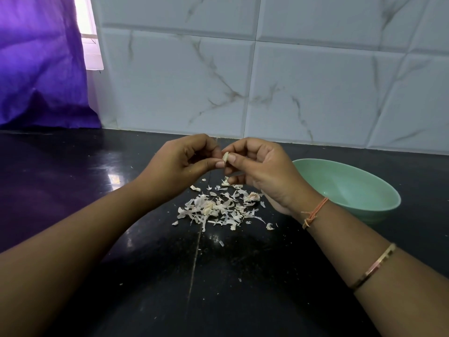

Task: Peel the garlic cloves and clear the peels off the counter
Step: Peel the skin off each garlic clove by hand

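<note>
Left hand [179, 164], right hand [257, 166]: fingers curled, both are pinching one small pale garlic clove [225, 157] above the pile of papery white peels [213, 207]. Glossy black counter [145, 276] is bearing the pile; round pale-green bowl [347, 188] is sitting right of it, partly behind the right wrist.

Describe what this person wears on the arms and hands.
Both forearms are bare, no sleeves in view. The right wrist carries a knotted orange thread, and higher up sits a thin gold-toned bangle. The left hand and arm wear nothing.

Both hands [181, 158] [261, 169] pinch garlic clove [226, 157] above peels [216, 207] w/ bowl [349, 190] near.
</note>
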A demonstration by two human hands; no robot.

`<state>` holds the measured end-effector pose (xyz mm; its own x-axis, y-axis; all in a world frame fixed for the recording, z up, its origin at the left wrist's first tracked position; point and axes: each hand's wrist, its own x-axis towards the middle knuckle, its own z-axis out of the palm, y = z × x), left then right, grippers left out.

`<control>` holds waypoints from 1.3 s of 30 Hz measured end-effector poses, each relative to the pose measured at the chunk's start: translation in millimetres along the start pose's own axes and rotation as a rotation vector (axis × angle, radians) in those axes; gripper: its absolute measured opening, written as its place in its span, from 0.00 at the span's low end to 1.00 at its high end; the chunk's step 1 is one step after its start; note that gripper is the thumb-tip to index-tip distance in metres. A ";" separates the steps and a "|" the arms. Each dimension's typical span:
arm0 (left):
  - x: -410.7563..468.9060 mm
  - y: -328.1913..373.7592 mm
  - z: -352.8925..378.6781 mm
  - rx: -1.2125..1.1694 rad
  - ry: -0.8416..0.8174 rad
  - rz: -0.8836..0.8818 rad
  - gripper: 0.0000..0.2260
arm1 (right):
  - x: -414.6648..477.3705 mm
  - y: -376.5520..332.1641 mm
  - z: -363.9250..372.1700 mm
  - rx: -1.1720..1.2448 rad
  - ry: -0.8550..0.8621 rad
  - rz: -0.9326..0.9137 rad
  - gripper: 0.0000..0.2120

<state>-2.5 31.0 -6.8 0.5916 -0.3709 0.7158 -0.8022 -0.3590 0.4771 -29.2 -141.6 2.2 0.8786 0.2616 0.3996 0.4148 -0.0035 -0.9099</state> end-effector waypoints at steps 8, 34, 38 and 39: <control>-1.2 -2.6 1.6 0.113 0.004 0.065 0.04 | -0.3 -2.5 1.5 0.166 0.017 0.085 0.04; -1.8 2.8 4.8 0.284 0.057 0.174 0.06 | 2.1 -1.7 -0.1 0.322 0.099 0.150 0.04; -1.6 4.6 3.8 0.199 0.130 0.085 0.06 | 2.4 -2.6 -0.7 0.348 0.150 0.138 0.02; -1.8 5.6 3.6 0.160 0.133 0.049 0.09 | 2.0 -2.5 -0.1 0.347 0.153 0.134 0.02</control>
<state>-7.8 26.6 -7.3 0.5281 -0.2786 0.8022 -0.8004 -0.4789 0.3606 -28.4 -141.1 5.3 0.9555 0.1340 0.2627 0.2124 0.3052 -0.9283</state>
